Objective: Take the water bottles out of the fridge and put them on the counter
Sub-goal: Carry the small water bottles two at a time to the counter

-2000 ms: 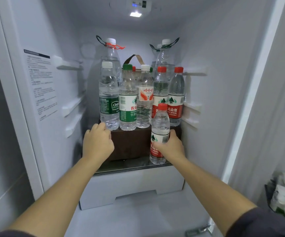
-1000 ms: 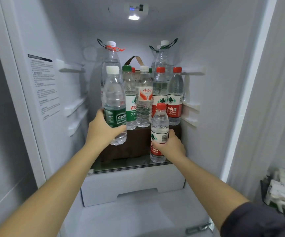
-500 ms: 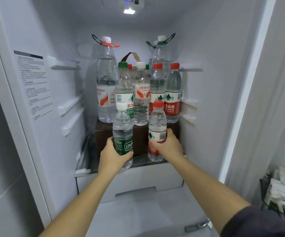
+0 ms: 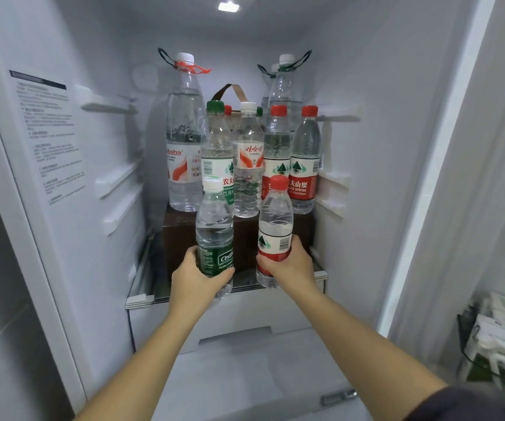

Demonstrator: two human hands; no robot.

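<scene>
Drawn outward: left hand (image 4: 196, 278) grips "Cest" bottle (image 4: 214, 226), right hand (image 4: 293, 265) grips red-label bottle (image 4: 275, 214).

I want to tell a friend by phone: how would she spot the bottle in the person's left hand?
Inside the open fridge, two hands hold small bottles in front of the brown box. The left hand grips the green-label bottle, which is white-capped; the right hand holds a red-label bottle with a red cap.

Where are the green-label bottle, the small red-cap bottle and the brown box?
green-label bottle (image 4: 214, 223): head view, clear body above its label.
small red-cap bottle (image 4: 276, 212): head view, clear shoulder below the cap.
brown box (image 4: 179, 238): head view, front face left of the bottles.
</scene>
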